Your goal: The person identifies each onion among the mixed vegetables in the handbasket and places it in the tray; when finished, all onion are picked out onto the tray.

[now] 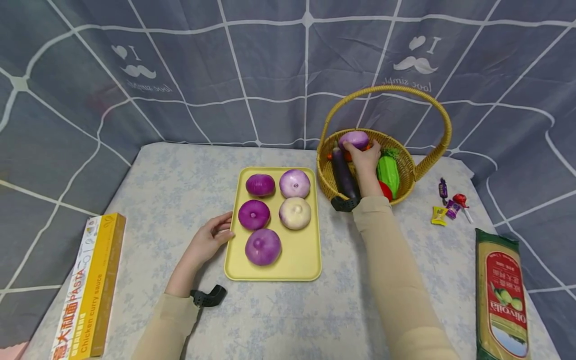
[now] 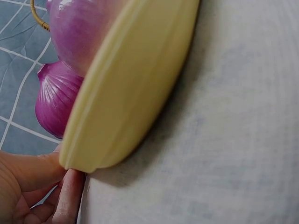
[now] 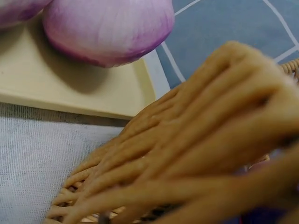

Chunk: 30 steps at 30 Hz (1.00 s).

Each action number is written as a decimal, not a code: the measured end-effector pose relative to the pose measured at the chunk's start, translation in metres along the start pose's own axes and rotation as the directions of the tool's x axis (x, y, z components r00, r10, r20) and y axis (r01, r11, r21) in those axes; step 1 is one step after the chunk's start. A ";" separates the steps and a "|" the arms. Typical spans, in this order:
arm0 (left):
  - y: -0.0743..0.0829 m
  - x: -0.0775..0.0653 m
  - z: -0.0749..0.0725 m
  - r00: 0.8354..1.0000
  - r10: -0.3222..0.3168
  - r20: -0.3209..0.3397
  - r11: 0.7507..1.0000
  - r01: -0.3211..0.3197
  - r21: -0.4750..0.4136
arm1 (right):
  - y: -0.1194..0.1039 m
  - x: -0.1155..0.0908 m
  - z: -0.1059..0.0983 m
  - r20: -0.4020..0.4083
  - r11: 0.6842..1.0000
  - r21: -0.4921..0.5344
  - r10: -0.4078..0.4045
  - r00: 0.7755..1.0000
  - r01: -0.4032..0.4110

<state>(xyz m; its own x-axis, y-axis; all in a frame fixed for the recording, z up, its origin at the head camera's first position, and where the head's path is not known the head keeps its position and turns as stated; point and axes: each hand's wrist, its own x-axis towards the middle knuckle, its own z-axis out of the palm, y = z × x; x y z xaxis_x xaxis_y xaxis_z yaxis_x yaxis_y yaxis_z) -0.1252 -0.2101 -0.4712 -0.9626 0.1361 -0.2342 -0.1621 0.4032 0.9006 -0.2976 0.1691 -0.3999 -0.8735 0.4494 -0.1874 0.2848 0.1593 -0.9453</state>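
Observation:
My right hand (image 1: 366,159) reaches inside the wicker basket (image 1: 410,172), its thumb and fingers gripping a light purple onion (image 1: 355,139) at the back. Beside that hand lie an eggplant (image 1: 344,172) and a green ridged vegetable (image 1: 389,175). The basket's side blocks the right wrist camera, so the grip is hidden there. My left hand (image 1: 210,239) pinches the left rim of the yellow tray (image 1: 294,260); the left wrist view shows thumb and fingers at the tray's edge (image 2: 117,107). Several onions sit on the tray, among them a whitish one (image 1: 295,213) and a purple one (image 1: 263,247).
A pasta box (image 1: 96,285) lies at the far left. At the right are a noodle packet (image 1: 503,295), wrapped candies (image 1: 439,215) and a red lollipop (image 1: 460,200). The basket's tall handle (image 1: 387,88) arches over its opening. A grey curtain (image 1: 279,65) hangs behind the table.

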 end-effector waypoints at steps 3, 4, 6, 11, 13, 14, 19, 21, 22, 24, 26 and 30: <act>0.000 0.000 0.000 1.000 0.000 0.000 1.000 0.000 0.007 | 0.001 0.000 0.000 -0.002 1.000 -0.007 -0.015 1.000 0.015; 0.000 0.000 0.001 1.000 0.000 -0.001 1.000 0.000 0.007 | 0.001 0.000 0.000 -0.005 1.000 -0.015 -0.021 1.000 0.021; -0.001 0.000 0.001 1.000 0.001 -0.001 1.000 0.000 0.006 | 0.002 0.001 0.000 -0.009 0.999 -0.028 -0.036 0.999 0.036; -0.001 0.000 0.002 1.000 0.010 -0.002 1.000 -0.010 0.000 | 0.005 0.003 0.002 -0.021 0.995 -0.061 -0.075 0.997 0.074; -0.001 0.000 0.002 1.000 0.015 -0.006 1.000 -0.015 0.001 | 0.006 0.004 0.004 -0.033 0.995 -0.049 -0.087 0.996 0.086; -0.001 0.000 0.002 1.000 0.014 -0.010 1.000 -0.014 0.002 | 0.006 0.004 0.004 -0.040 0.995 -0.041 -0.091 0.995 0.089; -0.001 0.000 0.002 1.000 0.007 -0.015 1.000 -0.007 0.003 | 0.008 0.006 0.007 -0.075 0.996 -0.010 -0.092 0.993 0.091; 0.000 0.000 0.002 1.000 0.006 -0.012 1.000 -0.006 0.001 | 0.009 0.006 0.007 -0.077 0.996 -0.023 -0.090 0.993 0.088; 0.000 0.000 0.002 1.000 0.008 -0.011 1.000 -0.008 0.000 | 0.009 0.006 0.007 -0.074 0.995 -0.041 -0.090 0.993 0.087; -0.001 -0.001 0.001 1.000 0.010 -0.009 1.000 -0.010 -0.002 | 0.009 0.006 0.006 -0.055 0.993 -0.084 -0.090 0.994 0.086; 0.000 -0.001 0.001 1.000 0.011 -0.009 1.000 -0.011 -0.001 | 0.010 0.006 0.006 -0.033 0.988 -0.118 -0.101 0.994 0.097; 0.000 -0.001 0.001 1.000 0.007 -0.010 1.000 -0.007 0.001 | 0.012 0.006 0.007 -0.019 0.986 -0.118 -0.119 0.993 0.116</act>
<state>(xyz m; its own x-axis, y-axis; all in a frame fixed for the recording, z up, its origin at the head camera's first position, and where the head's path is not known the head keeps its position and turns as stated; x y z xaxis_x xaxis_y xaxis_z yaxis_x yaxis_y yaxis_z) -0.1239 -0.2091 -0.4717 -0.9660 0.1297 -0.2237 -0.1547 0.4031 0.9020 -0.3023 0.1679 -0.4140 -0.8935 0.4438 -0.0681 0.2258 0.3129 -0.9226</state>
